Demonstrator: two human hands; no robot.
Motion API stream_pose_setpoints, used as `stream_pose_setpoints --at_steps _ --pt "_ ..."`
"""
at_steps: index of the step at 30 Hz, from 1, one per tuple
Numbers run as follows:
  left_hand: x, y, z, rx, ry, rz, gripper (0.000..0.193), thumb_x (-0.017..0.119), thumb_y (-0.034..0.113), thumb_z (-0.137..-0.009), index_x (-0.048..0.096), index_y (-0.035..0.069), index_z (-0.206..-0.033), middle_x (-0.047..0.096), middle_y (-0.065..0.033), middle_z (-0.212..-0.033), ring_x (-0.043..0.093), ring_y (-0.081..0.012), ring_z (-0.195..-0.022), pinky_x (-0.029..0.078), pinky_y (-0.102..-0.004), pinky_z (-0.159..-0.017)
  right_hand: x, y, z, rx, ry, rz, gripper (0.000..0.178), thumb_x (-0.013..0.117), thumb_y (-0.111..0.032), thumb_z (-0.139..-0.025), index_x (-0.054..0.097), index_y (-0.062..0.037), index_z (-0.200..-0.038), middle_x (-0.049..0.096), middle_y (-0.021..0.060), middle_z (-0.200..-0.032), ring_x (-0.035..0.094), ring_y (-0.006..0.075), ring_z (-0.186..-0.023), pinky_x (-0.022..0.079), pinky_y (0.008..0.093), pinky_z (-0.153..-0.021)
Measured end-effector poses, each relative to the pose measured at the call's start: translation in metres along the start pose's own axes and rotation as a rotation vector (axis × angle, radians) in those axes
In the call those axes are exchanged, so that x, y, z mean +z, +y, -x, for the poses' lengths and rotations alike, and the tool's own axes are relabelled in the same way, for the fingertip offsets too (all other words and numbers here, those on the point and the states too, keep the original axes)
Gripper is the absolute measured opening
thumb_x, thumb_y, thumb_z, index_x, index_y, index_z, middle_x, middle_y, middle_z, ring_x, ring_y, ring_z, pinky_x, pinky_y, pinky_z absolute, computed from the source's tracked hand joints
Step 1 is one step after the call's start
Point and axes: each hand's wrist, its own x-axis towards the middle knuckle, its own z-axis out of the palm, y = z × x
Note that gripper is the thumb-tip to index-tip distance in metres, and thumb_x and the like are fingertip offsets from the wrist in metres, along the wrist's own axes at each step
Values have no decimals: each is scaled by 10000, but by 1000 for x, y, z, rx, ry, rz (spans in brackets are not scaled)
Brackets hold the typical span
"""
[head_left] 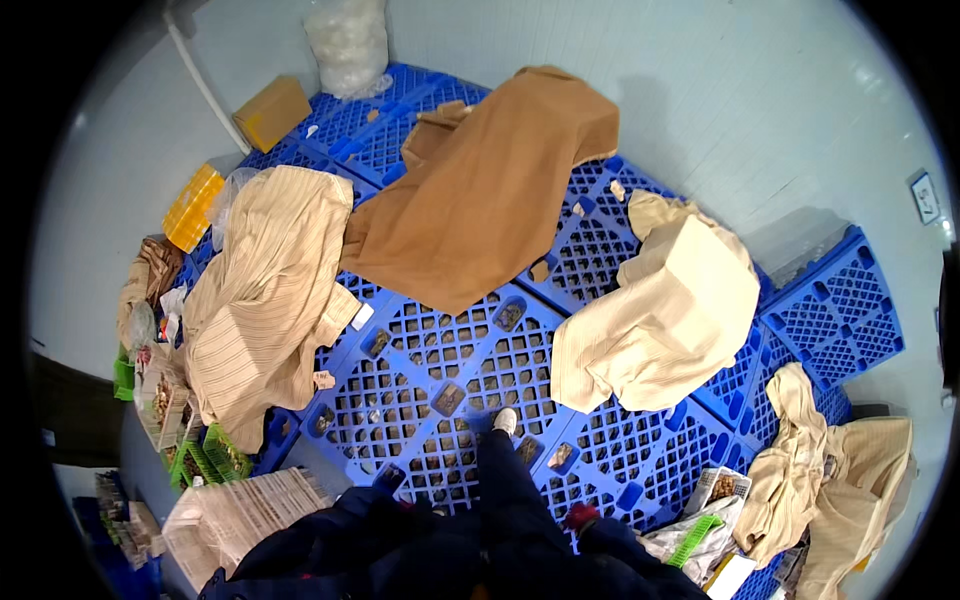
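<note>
Dark sleeves come in along the lower edge. A dark red patch at the right sleeve's end looks like my right hand (581, 515), low over the blue plastic pallets (450, 345); its fingers cannot be made out. My left hand (405, 507) is mostly lost in shadow at the left sleeve's end. Neither hand visibly holds anything. One white shoe (506, 420) stands on the pallets ahead of me. Farther off, a brown cloth (490, 190) drapes over a bulky stack. Cream striped cloths cover other piles, one on the left (265, 300) and one on the right (670, 310).
White slatted crates (245, 515) stand at lower left, beside green baskets (210, 455). A blue pallet (835, 305) leans against the right wall. At lower right are crumpled cloths (790, 465) and a small basket of brown items (720, 488). A cardboard box (273, 112) sits far left.
</note>
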Motion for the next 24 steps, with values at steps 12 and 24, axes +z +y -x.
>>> stream_pose_setpoints --at_steps 12,24 --pt "-154 17 -117 -11 740 709 320 592 254 -782 570 78 -1048 571 -143 -1069 531 -278 -1023 416 -363 -883 -393 -58 -330 13 543 -278 307 586 -188 -748 568 -107 -1044 605 114 -753 588 274 -672 479 343 -645" --pt "-336 116 -260 31 331 -212 287 604 212 -704 608 87 -962 554 -126 -1100 520 -298 -1022 429 -384 -858 -472 -37 -529 9 308 -100 790 770 -335 -600 418 -44 -1245 515 190 -1161 491 318 -1087 400 376 -903"
